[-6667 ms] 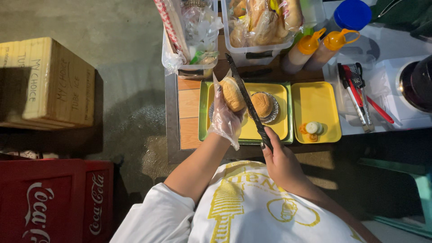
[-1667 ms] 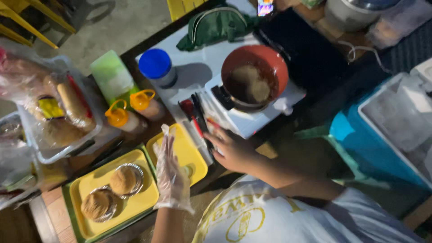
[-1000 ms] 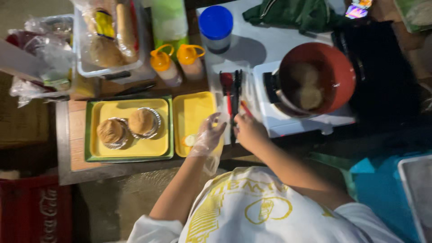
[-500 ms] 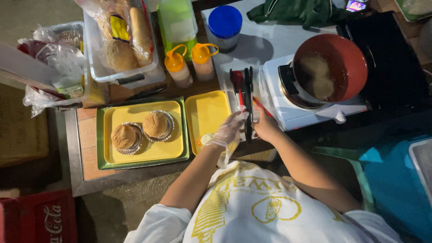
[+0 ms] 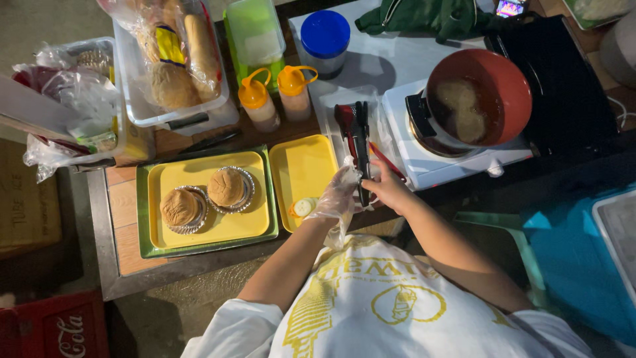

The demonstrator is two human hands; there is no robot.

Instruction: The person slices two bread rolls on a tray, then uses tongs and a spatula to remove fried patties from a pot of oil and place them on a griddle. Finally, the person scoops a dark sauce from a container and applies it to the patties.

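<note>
From the head camera, looking straight down: my right hand (image 5: 392, 191) is closed round the handle end of the black tongs (image 5: 361, 149), which lie along the white sheet at the counter's front edge, between the small yellow tray (image 5: 306, 174) and the white burner (image 5: 457, 156). I grip them near the handle, so the working tips point away from me toward the back of the counter and stay off the food. My left hand (image 5: 336, 199) wears a loose clear plastic glove, I judge to keep it clean for touching the buns; its fingers are curled and narrow, resting against the tongs beside my right hand at the tray's right front corner. Whether it pinches the tongs too I cannot tell through the crumpled glove.

A cucumber slice (image 5: 303, 207) sits at the front edge of the small tray, just beside the gloved hand. Two buns in foil cups (image 5: 205, 197) wait on the larger yellow tray inside a green one, toward the counter's left front. The red pot (image 5: 478, 98) stands on the burner, near my right hand. Two orange-capped squeeze bottles (image 5: 277, 98) stand behind the trays.

Both forearms come in from below, elbows bent and close to my body, wrists meeting over the tongs.
</note>
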